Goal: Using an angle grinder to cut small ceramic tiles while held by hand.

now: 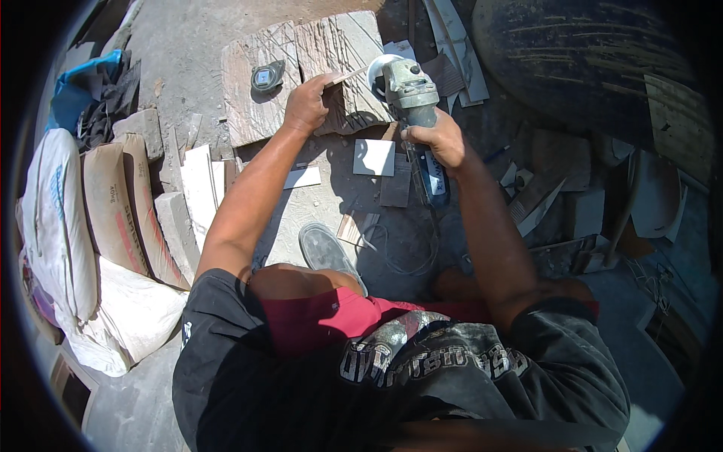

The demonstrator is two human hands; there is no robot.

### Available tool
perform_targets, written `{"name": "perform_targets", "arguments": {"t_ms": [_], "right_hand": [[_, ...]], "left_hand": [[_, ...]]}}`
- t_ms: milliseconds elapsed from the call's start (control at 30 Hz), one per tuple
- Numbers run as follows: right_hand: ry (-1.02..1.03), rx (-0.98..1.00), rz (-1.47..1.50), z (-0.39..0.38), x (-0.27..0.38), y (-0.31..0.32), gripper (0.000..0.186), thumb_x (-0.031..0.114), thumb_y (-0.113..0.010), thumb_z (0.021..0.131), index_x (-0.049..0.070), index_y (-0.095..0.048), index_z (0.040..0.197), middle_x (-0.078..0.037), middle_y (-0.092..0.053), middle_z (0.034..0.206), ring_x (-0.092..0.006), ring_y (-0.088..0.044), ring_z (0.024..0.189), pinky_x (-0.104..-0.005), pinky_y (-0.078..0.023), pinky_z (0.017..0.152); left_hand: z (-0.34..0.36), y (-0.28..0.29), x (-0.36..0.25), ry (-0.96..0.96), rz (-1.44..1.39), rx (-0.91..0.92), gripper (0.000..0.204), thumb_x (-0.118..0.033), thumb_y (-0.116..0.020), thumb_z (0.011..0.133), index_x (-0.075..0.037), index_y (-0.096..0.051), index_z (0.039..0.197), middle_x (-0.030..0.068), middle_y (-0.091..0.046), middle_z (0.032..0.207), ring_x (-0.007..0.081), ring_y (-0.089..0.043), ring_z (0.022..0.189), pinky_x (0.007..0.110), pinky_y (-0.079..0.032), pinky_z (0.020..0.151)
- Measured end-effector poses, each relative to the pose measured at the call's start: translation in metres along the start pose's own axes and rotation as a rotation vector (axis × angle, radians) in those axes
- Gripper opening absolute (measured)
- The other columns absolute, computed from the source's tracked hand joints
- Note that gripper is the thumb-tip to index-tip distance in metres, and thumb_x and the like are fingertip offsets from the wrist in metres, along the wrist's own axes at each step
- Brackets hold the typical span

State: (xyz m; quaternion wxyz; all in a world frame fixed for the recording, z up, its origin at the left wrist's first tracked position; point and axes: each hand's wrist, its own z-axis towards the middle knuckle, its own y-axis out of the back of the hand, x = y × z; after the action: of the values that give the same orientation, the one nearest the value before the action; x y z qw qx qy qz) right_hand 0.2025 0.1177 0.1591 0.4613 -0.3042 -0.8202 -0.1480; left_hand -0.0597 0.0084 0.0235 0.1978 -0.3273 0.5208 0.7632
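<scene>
My left hand (305,104) pinches a thin, pale tile strip (346,74) near the white disc (376,71) of a grey angle grinder (410,90). My right hand (438,139) is wrapped round the grinder's body, whose dark blue lower part (433,181) shows below my wrist. Behind my hands lie two scored, streaky stone slabs (335,38), with a small dark tape measure (266,75) on the left one. A white square tile (373,157) and other offcuts lie below them. Whether the disc touches the strip I cannot tell.
Several cement and white sacks (113,211) are piled at the left, beside blue plastic (64,102). A large dark, rounded object (565,53) fills the upper right, above broken boards and tile pieces (557,158). A cable (392,256) loops near my shoe (320,248).
</scene>
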Motion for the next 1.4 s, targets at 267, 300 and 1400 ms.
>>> {"name": "perform_targets", "arguments": {"t_ms": [267,300,1400], "right_hand": [[-0.029,0.015,0.140,-0.001,0.001,0.004,0.032,0.011,-0.070,0.079,-0.001,-0.060,0.107,-0.007,-0.067,0.092,-0.0158,-0.066,0.081,-0.0306,-0.052,0.077],[-0.030,0.014,0.141,-0.001,0.002,0.004,0.032,0.011,-0.070,0.079,-0.001,-0.060,0.107,-0.007,-0.067,0.092,-0.0158,-0.066,0.081,-0.0306,-0.052,0.077],[0.060,0.082,-0.283,-0.012,0.026,-0.036,0.048,0.020,-0.074,0.071,-0.003,-0.059,0.111,-0.006,-0.062,0.095,-0.0150,-0.056,0.087,-0.0297,-0.047,0.082]], "left_hand": [[-0.001,0.001,0.004,0.007,0.013,-0.005,0.065,0.010,-0.065,0.067,-0.016,-0.063,0.126,0.0128,-0.069,0.120,0.0362,-0.066,0.107,0.041,-0.056,0.090],[-0.001,0.001,0.003,0.007,0.008,-0.005,0.065,0.010,-0.065,0.067,-0.016,-0.062,0.126,0.0129,-0.069,0.120,0.0363,-0.066,0.107,0.041,-0.056,0.090],[0.000,-0.001,0.000,0.088,-0.125,-0.021,0.039,0.001,-0.054,0.086,-0.012,-0.067,0.120,0.0121,-0.071,0.118,0.0334,-0.068,0.107,0.038,-0.055,0.090]]}}
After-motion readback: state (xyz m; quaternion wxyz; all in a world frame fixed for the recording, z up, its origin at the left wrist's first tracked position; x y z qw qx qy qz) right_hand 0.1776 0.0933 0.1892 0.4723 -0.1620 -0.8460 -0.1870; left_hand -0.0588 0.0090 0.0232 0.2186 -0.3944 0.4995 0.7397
